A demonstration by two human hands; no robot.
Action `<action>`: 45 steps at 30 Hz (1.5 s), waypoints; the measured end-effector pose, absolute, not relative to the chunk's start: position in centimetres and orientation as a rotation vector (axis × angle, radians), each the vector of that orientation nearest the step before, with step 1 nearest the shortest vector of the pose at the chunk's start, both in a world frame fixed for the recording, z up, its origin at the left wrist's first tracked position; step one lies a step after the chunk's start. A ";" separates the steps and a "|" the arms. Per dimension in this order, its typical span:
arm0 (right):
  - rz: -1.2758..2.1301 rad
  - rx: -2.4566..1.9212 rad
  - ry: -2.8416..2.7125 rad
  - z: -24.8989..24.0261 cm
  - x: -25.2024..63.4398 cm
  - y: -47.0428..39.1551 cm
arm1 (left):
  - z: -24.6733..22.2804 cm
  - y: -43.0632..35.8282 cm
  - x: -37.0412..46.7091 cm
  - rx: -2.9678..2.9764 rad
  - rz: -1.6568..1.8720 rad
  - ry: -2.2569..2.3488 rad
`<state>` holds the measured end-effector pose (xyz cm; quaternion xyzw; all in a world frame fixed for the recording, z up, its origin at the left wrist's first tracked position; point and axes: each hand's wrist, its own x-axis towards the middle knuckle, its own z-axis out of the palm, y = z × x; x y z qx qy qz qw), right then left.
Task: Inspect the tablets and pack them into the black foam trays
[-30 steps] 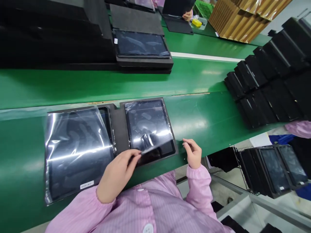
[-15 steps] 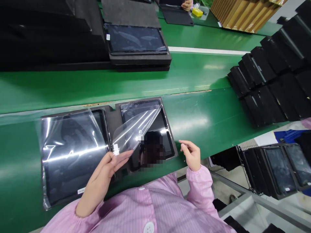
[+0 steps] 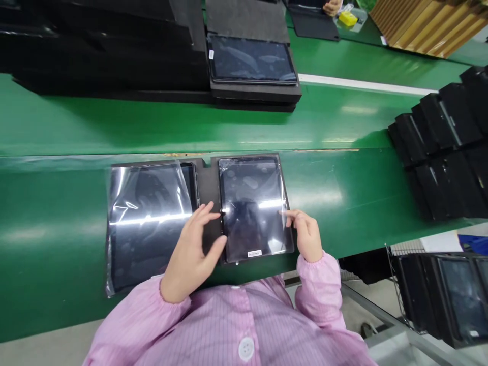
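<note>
A tablet (image 3: pixel 249 203) with clear film over its screen lies in a dark foam holder in front of me. A small white label shows low on the film. My left hand (image 3: pixel 198 249), its fingers spread and holding nothing, is at the tablet's left edge, with thumb and fingertips close to that edge. At the opposite edge, my right hand (image 3: pixel 305 231) has its index finger stretched out, with the fingertips touching the film's side. To the left lies a second tablet (image 3: pixel 152 249) under a loose clear sheet that sits askew and juts past its left side.
Across the green bench (image 3: pixel 335 178), another tablet (image 3: pixel 253 61) rests on foam beside a large black stack (image 3: pixel 114 56). Black cases (image 3: pixel 450 147) are piled at the right. More tablets (image 3: pixel 461 290) stand below, at the lower right. A co-worker's hand (image 3: pixel 332 7) shows at the top.
The film, lifted at a slant in my left hand before, now lies flat over the right tablet. My left hand has let go and spread. My right hand has reached the tablet's edge.
</note>
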<state>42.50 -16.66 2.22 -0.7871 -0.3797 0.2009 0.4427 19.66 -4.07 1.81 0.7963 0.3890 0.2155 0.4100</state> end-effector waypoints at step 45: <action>0.279 -1.964 -0.695 0.3 41.7 -16.8 | -1.0 -4.5 19.3 2.653 0.263 1.160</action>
